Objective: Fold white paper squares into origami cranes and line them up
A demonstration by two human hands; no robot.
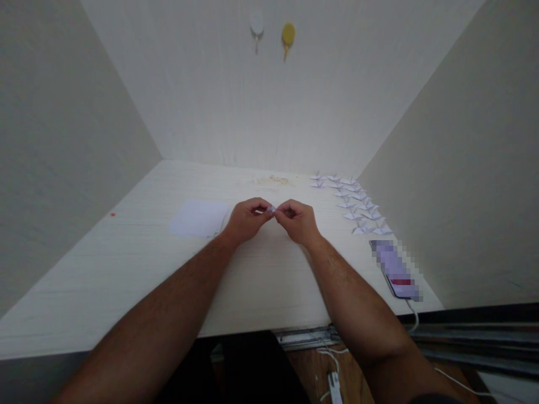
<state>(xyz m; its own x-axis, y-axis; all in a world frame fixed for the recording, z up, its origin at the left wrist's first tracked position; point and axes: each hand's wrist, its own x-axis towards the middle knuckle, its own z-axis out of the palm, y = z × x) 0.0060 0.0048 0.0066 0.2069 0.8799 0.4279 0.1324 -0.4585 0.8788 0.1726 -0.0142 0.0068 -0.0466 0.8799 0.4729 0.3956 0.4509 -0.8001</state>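
My left hand and my right hand meet over the middle of the white desk. Both pinch a tiny folded piece of pale lilac paper between their fingertips, just above the desk. Their fingers are curled closed around it. A stack of pale square paper sheets lies flat to the left of my left hand. Several small folded paper cranes stand in rows to the right of my right hand.
A phone lies near the desk's front right corner with a white cable running off the edge. Pale walls close in the desk on three sides. Two small round hooks, one white and one yellow, hang on the back wall.
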